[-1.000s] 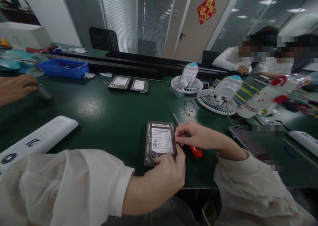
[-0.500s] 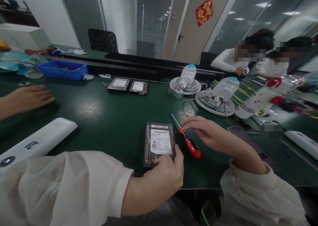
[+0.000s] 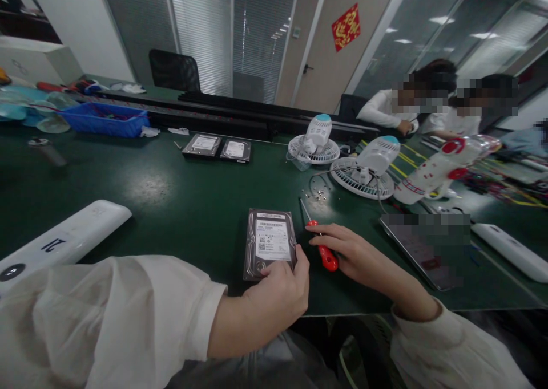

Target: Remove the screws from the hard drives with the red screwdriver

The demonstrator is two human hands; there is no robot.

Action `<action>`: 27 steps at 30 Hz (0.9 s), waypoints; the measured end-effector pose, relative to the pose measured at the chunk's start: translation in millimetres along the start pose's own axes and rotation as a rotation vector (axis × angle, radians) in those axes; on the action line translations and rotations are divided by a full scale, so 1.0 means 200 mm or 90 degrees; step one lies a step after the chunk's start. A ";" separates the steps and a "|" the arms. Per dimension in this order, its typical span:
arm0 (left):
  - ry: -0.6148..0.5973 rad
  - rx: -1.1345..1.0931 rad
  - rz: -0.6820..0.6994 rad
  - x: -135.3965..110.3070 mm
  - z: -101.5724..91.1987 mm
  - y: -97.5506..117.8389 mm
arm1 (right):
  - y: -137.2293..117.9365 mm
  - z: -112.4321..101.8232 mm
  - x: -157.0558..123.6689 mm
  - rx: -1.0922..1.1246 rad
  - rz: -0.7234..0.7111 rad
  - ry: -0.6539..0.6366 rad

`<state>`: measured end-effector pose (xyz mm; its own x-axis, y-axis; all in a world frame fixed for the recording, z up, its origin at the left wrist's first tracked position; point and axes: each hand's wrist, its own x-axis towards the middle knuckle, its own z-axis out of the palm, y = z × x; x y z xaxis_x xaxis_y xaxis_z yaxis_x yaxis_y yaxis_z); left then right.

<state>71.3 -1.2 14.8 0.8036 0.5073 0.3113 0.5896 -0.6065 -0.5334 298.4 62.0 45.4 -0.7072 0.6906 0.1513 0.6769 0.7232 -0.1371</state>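
Note:
A hard drive point(image 3: 273, 240) with a white label lies flat on the green table in front of me. My left hand point(image 3: 285, 283) grips its near right corner, thumb on the top face and fingers along the right side. Just right of the drive is a red and black screwdriver point(image 3: 329, 259), its shaft pointing away from me. Over its handle, my right hand point(image 3: 342, 246) has its fingers closed from the right; part of the grip is hidden under them. Small loose screws point(image 3: 320, 195) are scattered beyond the screwdriver's tip.
Two more drives point(image 3: 218, 148) lie farther back, near a blue bin point(image 3: 107, 120). White fans point(image 3: 363, 175) and a phone point(image 3: 417, 252) sit to the right. A white device point(image 3: 64, 238) marked 21 lies left, below a metal cylinder point(image 3: 47, 151). Two people sit at the back right.
My right hand has come down onto the screwdriver, which has shifted slightly. Another person's hand has left the left side, where a metal cylinder now shows. My left hand stays on the drive.

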 end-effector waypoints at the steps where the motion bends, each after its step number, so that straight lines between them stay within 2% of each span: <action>1: -0.004 -0.005 0.000 0.00 0.00 0.00 | 0.01 0.00 0.00 0.031 -0.001 0.029; 4: -0.016 -0.019 0.006 0.01 0.00 -0.01 | 0.01 -0.04 -0.01 0.128 -0.003 0.144; 7: -0.028 -0.024 0.019 0.01 -0.01 -0.02 | -0.04 -0.12 0.01 0.187 0.053 0.273; 9: -0.037 -0.021 0.025 0.01 -0.01 -0.01 | -0.07 -0.20 0.05 0.219 0.124 0.393; 10: -0.038 -0.019 0.026 0.01 -0.02 -0.01 | -0.08 -0.24 0.09 0.245 0.135 0.479; 12: -0.041 -0.015 0.026 0.00 -0.01 -0.02 | -0.08 -0.31 0.18 0.327 0.117 0.625; 13: -0.041 -0.013 0.030 0.00 -0.02 -0.02 | -0.07 -0.34 0.23 0.337 0.105 0.667; 15: -0.042 -0.006 0.041 0.00 -0.02 -0.02 | -0.05 -0.38 0.34 0.291 -0.001 0.807; 16: -0.041 -0.002 0.045 0.00 -0.02 -0.03 | -0.03 -0.38 0.39 0.264 -0.015 0.850; 19: -0.036 0.005 0.049 0.00 -0.03 -0.04 | -0.04 -0.33 0.49 0.289 0.082 0.863; 21: -0.039 0.008 0.052 0.00 -0.04 -0.05 | -0.06 -0.27 0.51 0.320 0.103 0.841; 27: -0.033 0.004 0.032 0.00 -0.02 -0.02 | -0.13 -0.18 0.49 0.306 0.009 0.783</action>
<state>68.7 -1.2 21.0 0.8265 0.5077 0.2433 0.5483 -0.6278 -0.5525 217.9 110.6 98.3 0.1177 0.4268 0.8966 0.3624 0.8222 -0.4389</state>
